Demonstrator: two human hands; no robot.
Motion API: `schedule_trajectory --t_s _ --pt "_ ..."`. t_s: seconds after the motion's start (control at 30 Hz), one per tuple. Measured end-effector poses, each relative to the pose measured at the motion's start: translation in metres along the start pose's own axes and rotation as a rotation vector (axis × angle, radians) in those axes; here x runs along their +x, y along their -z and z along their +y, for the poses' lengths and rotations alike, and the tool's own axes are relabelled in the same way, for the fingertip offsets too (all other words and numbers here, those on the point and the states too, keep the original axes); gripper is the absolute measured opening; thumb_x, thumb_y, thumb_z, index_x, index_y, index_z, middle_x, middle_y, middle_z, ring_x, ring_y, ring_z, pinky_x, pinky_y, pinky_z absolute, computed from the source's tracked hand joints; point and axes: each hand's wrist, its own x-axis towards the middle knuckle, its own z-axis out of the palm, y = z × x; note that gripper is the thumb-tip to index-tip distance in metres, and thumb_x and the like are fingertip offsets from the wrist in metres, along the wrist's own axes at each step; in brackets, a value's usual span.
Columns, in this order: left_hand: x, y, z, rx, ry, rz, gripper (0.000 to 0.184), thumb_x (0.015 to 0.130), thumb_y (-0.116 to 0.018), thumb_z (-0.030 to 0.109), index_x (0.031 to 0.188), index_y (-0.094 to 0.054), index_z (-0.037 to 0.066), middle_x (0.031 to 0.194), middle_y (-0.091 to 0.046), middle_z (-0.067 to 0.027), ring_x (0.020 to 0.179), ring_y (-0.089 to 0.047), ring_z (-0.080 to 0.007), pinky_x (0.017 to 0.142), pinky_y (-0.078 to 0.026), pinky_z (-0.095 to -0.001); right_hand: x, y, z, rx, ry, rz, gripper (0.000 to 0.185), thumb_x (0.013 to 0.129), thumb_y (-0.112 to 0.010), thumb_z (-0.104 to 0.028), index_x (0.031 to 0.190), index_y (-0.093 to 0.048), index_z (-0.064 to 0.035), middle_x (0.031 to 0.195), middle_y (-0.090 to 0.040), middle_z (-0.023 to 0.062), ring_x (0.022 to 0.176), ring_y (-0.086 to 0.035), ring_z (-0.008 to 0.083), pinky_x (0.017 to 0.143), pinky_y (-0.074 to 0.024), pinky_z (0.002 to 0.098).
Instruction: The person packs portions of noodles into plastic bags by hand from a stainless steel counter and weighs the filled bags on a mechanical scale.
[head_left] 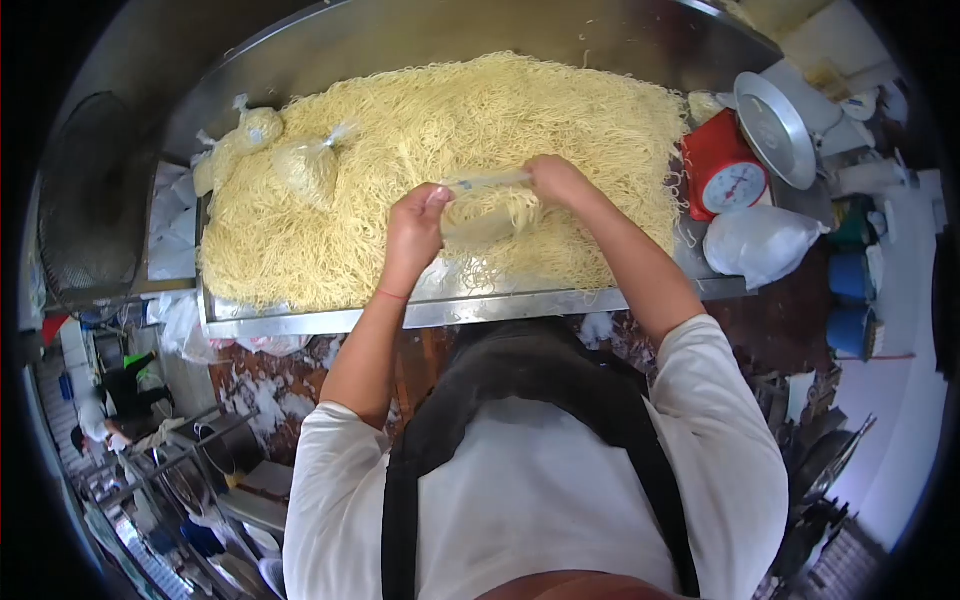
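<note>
A clear plastic bag (pixel 485 222) with some noodles in it hangs between my two hands, above a large heap of yellow noodles (pixel 480 110). My left hand (pixel 417 225) is closed on the bag's left top corner. At the right end of the bag's top edge, my right hand (pixel 556 182) pinches the plastic. The noodles lie spread over a metal tray table (pixel 430 314). Tied bags of noodles (pixel 308 172) rest on the heap's left side.
At the right stand a red dial scale (pixel 722 170) with a round metal pan (pixel 776 130) and a white plastic bag (pixel 762 244). Plastic bags (pixel 173 225) lie left of the noodles. A person (pixel 97 413) is at the far left, beside metal racks.
</note>
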Motion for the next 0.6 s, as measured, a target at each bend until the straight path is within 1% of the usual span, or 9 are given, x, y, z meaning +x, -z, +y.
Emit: schedule_trajectory --t_s 0.13,0.17,0.23,0.33,0.4,0.43,0.5,0.57,0.6 --pt "0.024 -0.019 0.059 -0.103 -0.045 -0.115 0.024 0.099 -0.056 0.021 0.093 -0.068 0.001 0.061 -0.053 -0.0035 0.048 -0.046 -0.0081 0.045 -0.045 -0.0275 -0.047 0.045 0.026 0.426 -0.21 0.135 0.024 0.088 -0.057 -0.009 0.108 -0.071 -0.0069 0.083 -0.071 0.0131 0.072 -0.068 0.0288 0.07 -0.0543 0.0399" --pt "0.036 -0.028 0.072 -0.149 -0.111 -0.135 0.026 0.099 -0.055 0.022 0.093 -0.068 0.001 0.061 -0.053 -0.002 0.047 -0.047 -0.0086 0.042 -0.045 -0.0275 -0.062 0.069 0.028 0.541 -0.283 0.176 0.026 0.088 -0.057 -0.007 0.11 -0.07 -0.0054 0.075 -0.069 0.0137 0.061 -0.065 0.0233 0.059 -0.0535 0.0358" --pt "0.052 -0.047 0.119 -0.267 -0.215 -0.176 0.026 0.099 -0.055 0.024 0.095 -0.068 0.002 0.058 -0.045 0.0023 0.046 -0.042 -0.0071 0.042 -0.044 -0.0257 -0.075 0.103 0.065 0.576 -0.167 0.397 0.027 0.089 -0.053 -0.004 0.111 -0.07 -0.0069 0.066 -0.062 0.003 0.052 -0.054 0.0125 0.048 -0.0445 0.0272" --pt "0.05 -0.081 0.215 -0.492 -0.343 -0.294 0.027 0.099 -0.053 0.025 0.099 -0.067 0.002 0.059 -0.041 0.0046 0.048 -0.04 -0.0065 0.042 -0.043 -0.0252 -0.14 0.212 0.072 0.836 0.032 0.789 0.026 0.092 -0.053 -0.004 0.113 -0.068 -0.004 0.076 -0.064 0.0015 0.067 -0.057 0.0093 0.063 -0.0464 0.0248" --pt "0.043 -0.107 0.278 -0.554 -0.451 -0.36 0.026 0.099 -0.052 0.023 0.101 -0.064 0.0 0.062 -0.041 0.0038 0.049 -0.041 -0.0077 0.044 -0.044 -0.0263 -0.182 0.276 0.09 0.781 0.168 0.956 0.029 0.091 -0.058 -0.005 0.119 -0.064 -0.0027 0.093 -0.068 0.002 0.078 -0.061 0.0118 0.071 -0.0491 0.0286" --pt "0.046 -0.124 0.297 -0.618 -0.433 -0.426 0.025 0.099 -0.053 0.023 0.101 -0.064 0.001 0.062 -0.043 0.0033 0.05 -0.043 -0.0086 0.046 -0.044 -0.0258 -0.205 0.296 0.093 0.838 0.29 1.051 0.04 0.092 -0.057 -0.017 0.128 -0.053 0.0013 0.108 -0.067 0.0163 0.089 -0.069 0.0264 0.074 -0.0569 0.0346" --pt "0.058 -0.16 0.33 -0.748 -0.387 -0.552 0.022 0.1 -0.053 0.023 0.1 -0.062 0.003 0.061 -0.047 0.0024 0.05 -0.046 -0.0104 0.049 -0.043 -0.0249 -0.278 0.331 0.016 1.36 0.212 1.236 0.031 0.095 -0.054 -0.018 0.121 -0.056 -0.001 0.098 -0.068 0.0124 0.081 -0.068 0.0227 0.065 -0.055 0.0322" --pt "0.064 -0.205 0.341 -0.74 -0.435 -0.56 0.024 0.099 -0.053 0.022 0.102 -0.062 0.001 0.063 -0.044 0.0024 0.05 -0.044 -0.0094 0.048 -0.045 -0.0265 -0.304 0.328 0.022 1.277 0.299 1.436 0.026 0.094 -0.055 -0.013 0.117 -0.059 -0.0017 0.096 -0.068 0.0102 0.082 -0.066 0.0194 0.068 -0.0534 0.031" --pt "0.068 -0.229 0.341 -0.736 -0.459 -0.563 0.025 0.099 -0.052 0.022 0.102 -0.062 -0.001 0.064 -0.042 0.0024 0.051 -0.043 -0.0089 0.048 -0.046 -0.0272 -0.296 0.298 0.065 0.918 0.413 1.528 0.026 0.092 -0.057 -0.007 0.117 -0.06 -0.0012 0.099 -0.068 0.0098 0.088 -0.066 0.0181 0.076 -0.0528 0.031"
